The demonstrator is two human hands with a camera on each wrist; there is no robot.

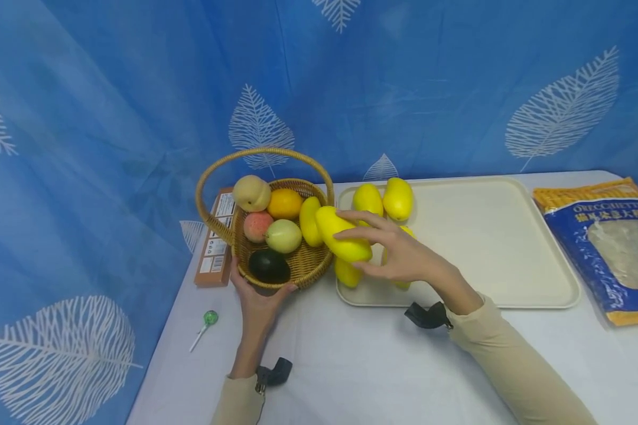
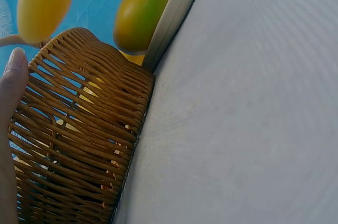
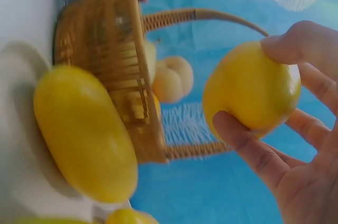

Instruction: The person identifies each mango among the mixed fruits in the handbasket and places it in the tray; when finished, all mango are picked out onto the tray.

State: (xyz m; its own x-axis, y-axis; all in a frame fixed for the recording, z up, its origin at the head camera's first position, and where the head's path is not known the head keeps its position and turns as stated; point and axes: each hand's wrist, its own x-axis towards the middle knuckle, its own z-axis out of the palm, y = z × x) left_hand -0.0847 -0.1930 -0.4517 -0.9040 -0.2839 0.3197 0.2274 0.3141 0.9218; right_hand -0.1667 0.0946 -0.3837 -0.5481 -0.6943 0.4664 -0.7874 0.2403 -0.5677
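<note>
My right hand (image 1: 401,251) pinches a yellow mango (image 1: 342,233) between thumb and fingers, above the right rim of a wicker basket (image 1: 319,268). My left hand (image 1: 257,301) holds the basket's near side, its thumb (image 2: 15,71) against the woven wall. Inside the basket lie a pale peach (image 1: 252,193), a reddish peach (image 1: 257,226), an orange-yellow fruit (image 1: 285,204), a pale green fruit (image 1: 283,236), a dark oval fruit (image 1: 269,265) and a yellow mango (image 1: 311,221). More yellow mangoes (image 1: 398,199) lie on the left part of a cream tray (image 1: 489,248).
A blue and orange pasta bag (image 1: 611,248) lies right of the tray. Left of the basket are a brown box (image 1: 212,260) and a green lollipop (image 1: 210,319). Behind the white-covered table (image 1: 351,360) hangs a blue leaf-patterned curtain (image 1: 430,88).
</note>
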